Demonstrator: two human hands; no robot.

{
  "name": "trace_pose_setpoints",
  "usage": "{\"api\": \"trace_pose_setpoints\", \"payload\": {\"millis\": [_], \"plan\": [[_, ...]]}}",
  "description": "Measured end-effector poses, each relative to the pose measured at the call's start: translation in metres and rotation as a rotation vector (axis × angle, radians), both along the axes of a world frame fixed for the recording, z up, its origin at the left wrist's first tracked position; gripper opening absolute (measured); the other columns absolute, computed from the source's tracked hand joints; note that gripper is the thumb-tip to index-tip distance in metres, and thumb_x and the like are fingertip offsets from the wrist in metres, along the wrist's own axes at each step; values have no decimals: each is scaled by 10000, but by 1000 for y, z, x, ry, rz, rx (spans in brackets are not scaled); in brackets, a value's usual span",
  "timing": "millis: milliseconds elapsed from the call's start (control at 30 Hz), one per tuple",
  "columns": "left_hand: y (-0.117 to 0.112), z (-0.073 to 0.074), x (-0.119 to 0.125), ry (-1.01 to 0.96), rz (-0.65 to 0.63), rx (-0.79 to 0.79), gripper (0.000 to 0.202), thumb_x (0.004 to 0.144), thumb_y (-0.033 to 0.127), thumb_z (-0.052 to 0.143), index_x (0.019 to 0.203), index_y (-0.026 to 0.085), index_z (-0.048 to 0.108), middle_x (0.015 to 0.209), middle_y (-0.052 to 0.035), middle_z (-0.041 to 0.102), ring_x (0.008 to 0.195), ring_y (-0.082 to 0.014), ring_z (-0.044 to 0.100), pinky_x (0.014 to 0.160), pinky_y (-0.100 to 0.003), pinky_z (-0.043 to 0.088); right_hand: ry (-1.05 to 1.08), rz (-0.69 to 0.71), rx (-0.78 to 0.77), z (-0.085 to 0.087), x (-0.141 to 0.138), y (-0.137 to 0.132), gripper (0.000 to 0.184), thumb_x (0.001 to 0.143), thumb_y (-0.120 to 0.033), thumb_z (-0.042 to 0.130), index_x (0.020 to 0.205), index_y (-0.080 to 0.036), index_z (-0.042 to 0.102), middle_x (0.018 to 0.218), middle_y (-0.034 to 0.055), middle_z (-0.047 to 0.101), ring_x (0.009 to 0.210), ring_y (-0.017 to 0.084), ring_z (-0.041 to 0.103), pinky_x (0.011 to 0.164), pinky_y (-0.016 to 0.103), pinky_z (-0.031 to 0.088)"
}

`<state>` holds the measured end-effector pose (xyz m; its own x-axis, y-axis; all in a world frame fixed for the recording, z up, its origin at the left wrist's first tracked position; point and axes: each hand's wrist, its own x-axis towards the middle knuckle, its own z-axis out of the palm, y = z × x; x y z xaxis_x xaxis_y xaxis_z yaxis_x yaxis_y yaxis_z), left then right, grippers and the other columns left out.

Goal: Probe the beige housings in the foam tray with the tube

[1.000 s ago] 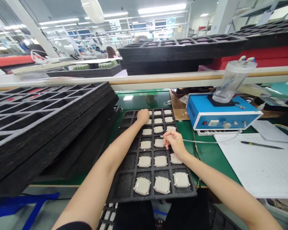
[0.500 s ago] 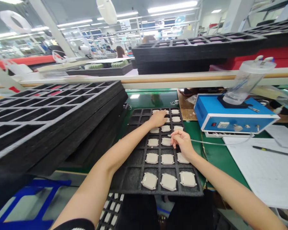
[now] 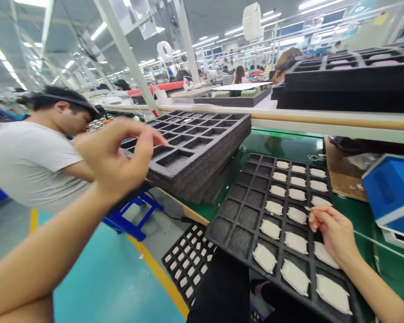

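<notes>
My left hand (image 3: 121, 157) is raised at the left, near the stacked black trays (image 3: 185, 157), its fingers loosely bent and slightly blurred. Nothing shows in it. My right hand (image 3: 333, 233) pinches a thin-tipped tool (image 3: 309, 209) on the end of a clear tube (image 3: 384, 244). The tip is over the right part of a black compartment tray (image 3: 234, 255). Pale, squarish plastic parts (image 3: 295, 242) with small corner lugs lie in several of that tray's compartments. My right hand partly covers one part (image 3: 325, 255).
A blue box-shaped device (image 3: 390, 193) stands at the right on the green bench. Below, another black tray (image 3: 188, 258) holds small pale parts. A co-worker in a grey shirt (image 3: 30, 166) sits at the left, near a blue stool (image 3: 134, 220). A shelf rail (image 3: 323, 121) crosses behind.
My left hand has lifted off the tray and moved left and up towards the camera. The view has swung left, bringing the co-worker in. My right hand keeps its pinch over the tray.
</notes>
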<state>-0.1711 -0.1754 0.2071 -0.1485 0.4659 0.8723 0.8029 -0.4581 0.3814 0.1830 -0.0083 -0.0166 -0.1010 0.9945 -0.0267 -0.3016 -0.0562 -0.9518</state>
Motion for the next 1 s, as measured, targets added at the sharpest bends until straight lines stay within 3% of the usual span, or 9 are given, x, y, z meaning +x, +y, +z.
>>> {"api": "trace_pose_setpoints", "payload": {"millis": [100,133,300,500,667,733,800,900,1000], "plan": [[40,20,-89,61,547,-254,109,750,236,639,705,163,706,591,76,629,593,-85,473,811,-266,418,-15,0,-11,0,1,-1,187,551,-239,741,666,-149,625,499,12,576,442,93,487,386,169,380],[48,24,-117,44,615,-329,112,691,239,698,619,154,686,462,89,558,528,-78,408,811,-268,414,-18,-1,-16,0,1,-1,190,548,-242,745,667,-151,627,499,11,573,446,94,485,385,168,380],[59,28,-208,-17,588,-689,345,321,271,883,379,196,551,242,156,366,393,-35,293,688,-181,450,-36,4,-41,1,1,-2,189,553,-258,747,662,-160,627,506,11,570,434,92,474,373,170,376],[62,32,-221,-106,584,-773,350,304,207,892,439,174,571,288,159,424,453,-41,424,817,-235,483,-47,10,-24,3,0,-3,176,570,-253,738,673,-165,626,511,10,571,446,95,478,382,173,382],[38,47,-134,-116,630,-518,227,547,196,828,697,113,679,451,98,544,757,-132,610,972,-393,419,-39,18,-22,1,2,-3,168,575,-245,728,672,-159,622,506,9,574,437,93,477,381,178,386],[14,38,-65,-212,418,-303,356,675,166,749,1013,96,663,742,28,690,773,-142,646,882,-411,489,-37,20,-13,2,2,-2,156,581,-242,718,659,-155,615,501,9,577,427,90,481,385,179,387],[-10,14,10,-319,74,-165,375,732,226,714,1096,156,658,921,-23,712,762,-170,670,777,-369,558,-29,26,0,3,1,-2,141,585,-233,706,648,-154,608,491,9,580,411,89,484,387,182,387],[-25,-44,98,-447,-603,-652,440,684,334,757,1111,275,669,971,-41,725,802,-218,689,689,-298,594,4,18,22,5,-1,-3,118,587,-215,685,642,-155,600,471,4,578,381,90,474,373,193,372],[3,-102,140,-833,-891,-887,407,707,327,740,1104,277,667,1027,-70,712,908,-257,674,694,-310,589,47,-35,32,5,-1,-3,98,581,-199,663,630,-155,590,464,-4,578,364,91,461,355,203,365]]}}
